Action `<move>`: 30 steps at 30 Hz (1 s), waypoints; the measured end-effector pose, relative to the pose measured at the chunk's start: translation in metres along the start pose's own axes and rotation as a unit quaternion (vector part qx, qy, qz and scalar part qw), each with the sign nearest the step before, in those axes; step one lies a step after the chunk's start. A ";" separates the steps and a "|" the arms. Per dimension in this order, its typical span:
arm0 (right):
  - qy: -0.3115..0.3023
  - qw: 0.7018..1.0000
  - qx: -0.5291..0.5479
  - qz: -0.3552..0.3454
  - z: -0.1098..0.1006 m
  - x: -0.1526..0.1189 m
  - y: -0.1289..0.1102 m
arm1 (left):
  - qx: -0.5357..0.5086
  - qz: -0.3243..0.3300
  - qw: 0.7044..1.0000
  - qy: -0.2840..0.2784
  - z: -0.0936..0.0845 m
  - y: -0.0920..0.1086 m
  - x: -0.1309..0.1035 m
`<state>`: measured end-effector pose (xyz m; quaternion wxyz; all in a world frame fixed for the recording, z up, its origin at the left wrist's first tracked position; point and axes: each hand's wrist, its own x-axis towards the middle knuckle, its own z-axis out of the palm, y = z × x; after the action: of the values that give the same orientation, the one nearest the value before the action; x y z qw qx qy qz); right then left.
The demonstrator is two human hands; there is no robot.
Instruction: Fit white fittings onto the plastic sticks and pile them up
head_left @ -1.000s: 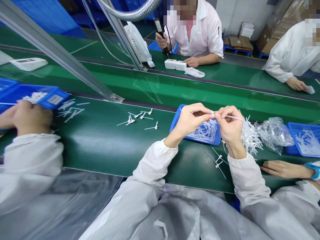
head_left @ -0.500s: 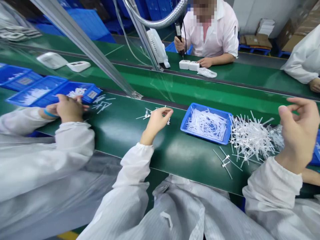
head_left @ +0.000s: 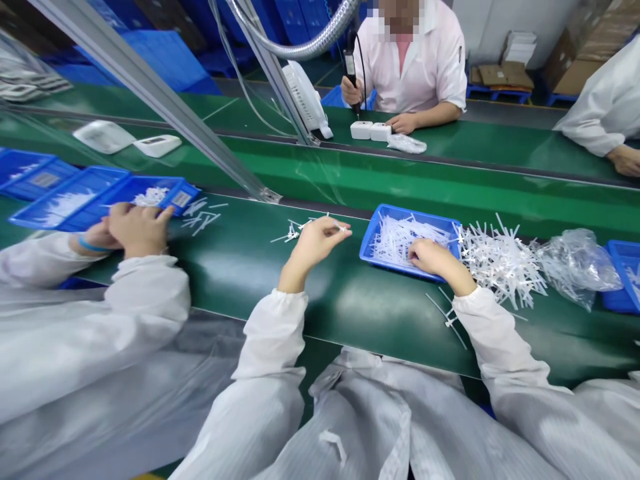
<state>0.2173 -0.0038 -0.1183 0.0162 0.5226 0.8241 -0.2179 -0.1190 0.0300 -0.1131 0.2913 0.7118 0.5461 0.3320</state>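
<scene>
My left hand (head_left: 316, 245) hovers over the green belt, thumb and fingers pinched on a small white plastic piece (head_left: 344, 229). Just behind it lie a few white strips with small white fittings (head_left: 292, 231). In a blue tray (head_left: 367, 248) full of loose thin white plastic strips (head_left: 393, 240), my right hand (head_left: 434, 259) has its fingers curled down among them. Whatever those fingertips grip is hidden. Right of the tray spreads a heap of strips with white fittings attached (head_left: 505, 263). More such pieces (head_left: 449, 323) lie in front, partly behind my right sleeve.
A clear plastic bag (head_left: 580, 263) and another blue tray (head_left: 623, 277) are at the right. To the left, a neighbour's hands (head_left: 140, 230) work by blue bins (head_left: 90, 197). Across the line a person holds a screwdriver (head_left: 351, 73) over white boxes (head_left: 370, 130). A metal post (head_left: 190, 127) slants across.
My right hand has come down from the raised position at the right into the blue tray. My left hand stays near its place, now showing the small white piece between its fingertips.
</scene>
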 end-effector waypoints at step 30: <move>0.158 0.961 0.195 0.119 -0.069 -0.074 0.091 | -0.305 0.167 0.936 -0.059 0.050 0.156 0.031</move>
<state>0.3440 -0.0085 -0.0683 -0.1907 0.6375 0.6895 -0.2859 0.0176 0.0209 -0.0173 0.4665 0.6882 0.2737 0.4835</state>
